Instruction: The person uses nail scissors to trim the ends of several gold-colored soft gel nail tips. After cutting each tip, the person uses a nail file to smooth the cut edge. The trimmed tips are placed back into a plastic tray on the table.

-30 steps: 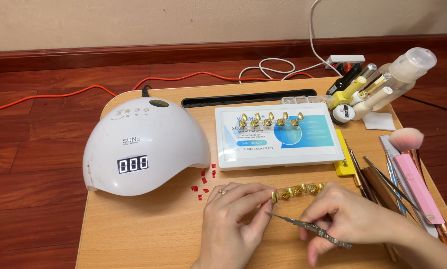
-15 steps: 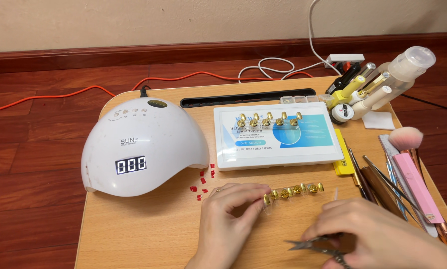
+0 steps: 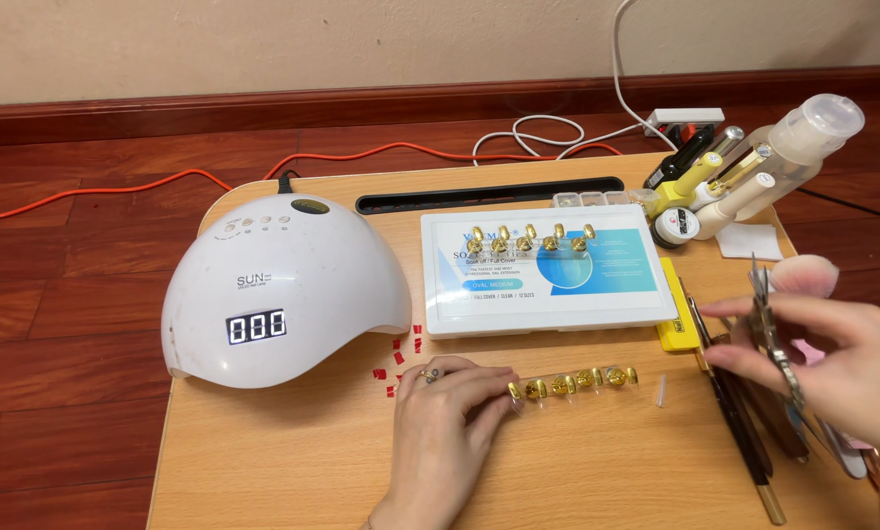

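Wooden lap table (image 3: 263,471) on a dark red wood floor, baseboard and wall behind. An orange cord (image 3: 116,186) runs across the floor; a white cable (image 3: 538,132) loops to a power strip (image 3: 690,118) past the far edge.

White domed nail lamp (image 3: 283,285) on the table's left half, opening toward the near right, small digit display on its front.

White flat case (image 3: 548,270) at centre, long axis left to right, lid shut. Five gold nail tips (image 3: 528,238) stand in a row on its far left part.

Clear pump bottle (image 3: 803,142) at the far right corner, tilted, among several small polish bottles (image 3: 695,186).

Right hand (image 3: 832,358) raised above the table's right edge, fingers curled round metal tweezers (image 3: 769,324). Tweezers' long axis runs near to far, slightly tilted; the tips point away from the person, toward the wall. A pink brush (image 3: 803,275) shows just behind the hand. Dark-handled brushes and tools (image 3: 744,442) lie under the hand, lengthwise near to far.

Left hand (image 3: 445,422) flat on the table in front of the case, fingers bent, fingertips pressing the left end of a strip of gold nail tips (image 3: 572,381). Strip's long axis runs left to right, parallel to the case's near edge, just beside it. It holds about six tips.

One clear nail tip (image 3: 661,391) lies alone just right of the strip.

Small red scraps (image 3: 398,358) lie scattered between lamp and left hand.
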